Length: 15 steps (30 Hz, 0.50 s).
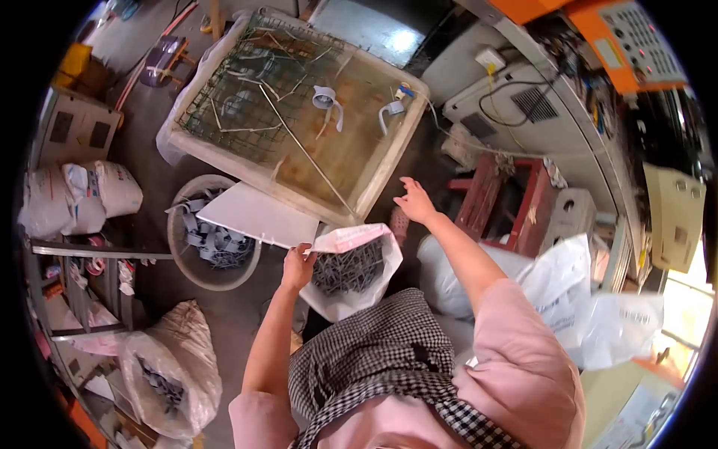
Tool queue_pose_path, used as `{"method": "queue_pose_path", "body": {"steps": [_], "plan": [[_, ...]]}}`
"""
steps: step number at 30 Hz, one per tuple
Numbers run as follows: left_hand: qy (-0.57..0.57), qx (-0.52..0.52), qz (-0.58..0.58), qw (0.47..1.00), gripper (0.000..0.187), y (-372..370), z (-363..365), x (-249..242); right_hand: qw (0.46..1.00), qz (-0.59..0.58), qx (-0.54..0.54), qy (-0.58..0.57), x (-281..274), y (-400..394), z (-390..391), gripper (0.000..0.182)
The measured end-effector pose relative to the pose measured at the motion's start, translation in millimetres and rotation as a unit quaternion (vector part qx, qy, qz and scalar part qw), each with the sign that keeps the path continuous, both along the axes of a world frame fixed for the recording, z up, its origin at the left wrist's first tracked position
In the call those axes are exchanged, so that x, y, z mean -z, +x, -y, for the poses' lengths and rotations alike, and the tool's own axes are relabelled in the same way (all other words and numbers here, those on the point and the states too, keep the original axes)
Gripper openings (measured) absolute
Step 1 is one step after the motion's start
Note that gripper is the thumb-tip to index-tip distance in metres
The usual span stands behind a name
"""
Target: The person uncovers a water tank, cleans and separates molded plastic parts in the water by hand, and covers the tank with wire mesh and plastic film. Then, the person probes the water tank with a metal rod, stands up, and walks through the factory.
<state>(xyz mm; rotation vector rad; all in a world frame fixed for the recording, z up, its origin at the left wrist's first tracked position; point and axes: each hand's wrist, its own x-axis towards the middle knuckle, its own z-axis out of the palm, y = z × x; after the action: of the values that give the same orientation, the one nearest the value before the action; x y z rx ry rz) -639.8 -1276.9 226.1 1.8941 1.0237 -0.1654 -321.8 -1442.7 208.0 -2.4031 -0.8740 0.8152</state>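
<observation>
My left hand [299, 266] is closed on the rim of a white woven sack [390, 258], beside the corner of a white board [262, 215]. Thin grey plastic strips [348, 271] fill the sack, which stands upright against my apron. My right hand [415, 200] is in the air with its fingers apart, holding nothing, just off the near right corner of a water tub [389, 168]. Curved grey plastic pieces [324, 97] float in the tub, and a thin rod [307, 153] lies across it.
Left of the sack, a round bin [253, 273] holds grey plastic scraps. A clear bag [202, 352] of grey pieces stands at lower left, near a metal rack [97, 254]. On the right are a red stool [531, 202], white plastic bags [557, 280] and an orange machine panel [636, 45].
</observation>
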Motion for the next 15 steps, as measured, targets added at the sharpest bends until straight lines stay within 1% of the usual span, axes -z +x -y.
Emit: {"method": "queue_pose_path", "body": {"steps": [1,2,4,6,7,8,9,10,11,12,13,14,15], "plan": [[0.001,-0.014,-0.002,1.000,0.030,15,2,18,0.999,-0.046,0.010,-0.003,21,19,-21,0.057],[0.004,-0.029,-0.005,1.000,0.032,30,4,39,0.999,-0.045,-0.013,-0.005,53,40,-40,0.057],[-0.007,-0.052,-0.021,0.998,0.034,55,6,74,0.996,-0.057,-0.041,-0.062,106,81,-75,0.059],[-0.007,-0.066,-0.029,0.997,0.036,80,7,107,0.987,0.022,-0.091,-0.129,173,129,-101,0.060],[-0.050,-0.110,-0.057,0.991,0.037,97,5,124,0.977,0.037,-0.098,-0.186,180,151,-116,0.060],[-0.092,-0.152,-0.084,0.980,0.037,113,3,142,0.969,0.055,-0.095,-0.219,197,176,-130,0.057],[-0.081,-0.196,0.010,0.977,0.044,130,7,155,0.959,0.081,-0.116,-0.244,213,204,-140,0.053],[-0.087,-0.206,0.001,0.975,0.044,142,5,176,0.956,0.129,-0.141,-0.224,243,234,-141,0.049],[-0.089,-0.211,-0.043,0.973,0.047,154,3,198,0.945,0.144,-0.139,-0.257,251,256,-150,0.047],[-0.089,-0.214,-0.084,0.969,0.050,163,1,221,0.933,0.204,-0.148,-0.256,278,281,-153,0.040],[-0.078,-0.238,-0.072,0.966,0.054,161,7,265,0.928,0.231,-0.164,-0.244,302,305,-152,0.039],[-0.083,-0.243,-0.079,0.963,0.054,168,7,284,0.927,0.222,-0.166,-0.251,305,318,-158,0.040],[-0.021,-0.234,-0.112,0.965,0.060,176,4,301,0.910,0.256,-0.190,-0.266,316,330,-163,0.043]]}}
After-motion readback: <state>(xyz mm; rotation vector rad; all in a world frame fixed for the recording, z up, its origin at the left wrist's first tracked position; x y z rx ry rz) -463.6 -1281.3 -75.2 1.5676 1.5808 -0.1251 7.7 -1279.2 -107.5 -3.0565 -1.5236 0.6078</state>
